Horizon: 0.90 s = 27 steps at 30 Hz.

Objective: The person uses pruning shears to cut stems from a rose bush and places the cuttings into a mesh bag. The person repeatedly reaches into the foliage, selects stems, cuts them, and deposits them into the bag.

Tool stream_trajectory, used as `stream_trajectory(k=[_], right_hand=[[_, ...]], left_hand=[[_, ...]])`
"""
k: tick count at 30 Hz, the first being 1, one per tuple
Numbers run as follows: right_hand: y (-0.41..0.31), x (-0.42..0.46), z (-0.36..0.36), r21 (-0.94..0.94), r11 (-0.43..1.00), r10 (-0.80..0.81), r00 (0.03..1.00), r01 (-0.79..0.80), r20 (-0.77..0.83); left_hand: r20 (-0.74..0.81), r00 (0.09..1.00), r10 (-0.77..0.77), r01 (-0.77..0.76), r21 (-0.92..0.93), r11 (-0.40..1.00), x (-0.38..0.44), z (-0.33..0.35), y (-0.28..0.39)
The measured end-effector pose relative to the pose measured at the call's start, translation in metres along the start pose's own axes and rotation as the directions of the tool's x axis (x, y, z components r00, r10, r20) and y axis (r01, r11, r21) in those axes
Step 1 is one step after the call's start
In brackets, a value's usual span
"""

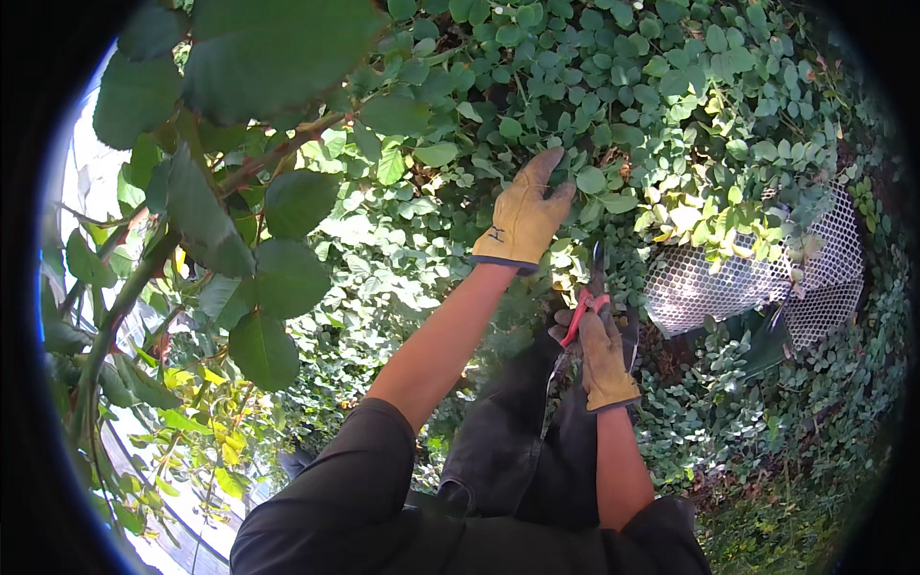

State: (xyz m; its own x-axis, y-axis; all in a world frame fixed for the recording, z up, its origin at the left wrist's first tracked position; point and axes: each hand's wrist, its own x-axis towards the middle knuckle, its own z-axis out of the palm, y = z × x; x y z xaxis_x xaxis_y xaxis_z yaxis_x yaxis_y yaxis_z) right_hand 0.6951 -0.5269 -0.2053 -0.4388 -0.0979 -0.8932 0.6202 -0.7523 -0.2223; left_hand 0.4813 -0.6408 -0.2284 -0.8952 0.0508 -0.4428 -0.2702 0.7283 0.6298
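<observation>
My left hand (524,210), in a tan leather work glove with a dark cuff, reaches in among the leafy shrub (575,93). Its visible fingers are apart at the leaves, and its palm side is hidden. Lower and to the right, my right hand (604,357) wears a similar glove, stained dark at the fingers. It grips red-handled pruning shears (586,310) by the handles. Their dark blades point up, away from me, towards the foliage just right of my left wrist.
Thorny rose stems (129,287) with large leaves hang close at the left. White honeycomb-patterned mesh (719,284) lies partly under leaves at the right, beside a dark green piece (762,345). My dark trousers (496,431) show below, among low foliage.
</observation>
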Motion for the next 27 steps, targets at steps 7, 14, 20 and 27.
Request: stream_trajectory(k=[7, 14, 20, 27], right_hand=[[0.016, -0.047, 0.015, -0.031, 0.996, -0.077, 0.992, 0.080, 0.097], [0.000, -0.043, 0.001, 0.036, 0.999, -0.014, 0.993, 0.010, 0.114], [-0.027, -0.026, -0.028, 0.056, 0.995, 0.071, 0.987, -0.079, 0.141], [-0.051, -0.008, -0.058, 0.206, 0.970, 0.115, 0.991, -0.126, 0.066]], left_hand=[[0.023, 0.939, -0.342, 0.300, -0.543, 0.785, -0.053, -0.041, -0.009], [0.529, 0.730, -0.433, 0.679, -0.633, 0.372, 0.056, -0.045, -0.042], [0.482, 0.858, -0.176, 0.512, -0.827, 0.234, 0.098, 0.013, -0.042], [0.374, 0.921, 0.109, -0.373, 0.769, 0.519, 0.129, -0.006, -0.067]])
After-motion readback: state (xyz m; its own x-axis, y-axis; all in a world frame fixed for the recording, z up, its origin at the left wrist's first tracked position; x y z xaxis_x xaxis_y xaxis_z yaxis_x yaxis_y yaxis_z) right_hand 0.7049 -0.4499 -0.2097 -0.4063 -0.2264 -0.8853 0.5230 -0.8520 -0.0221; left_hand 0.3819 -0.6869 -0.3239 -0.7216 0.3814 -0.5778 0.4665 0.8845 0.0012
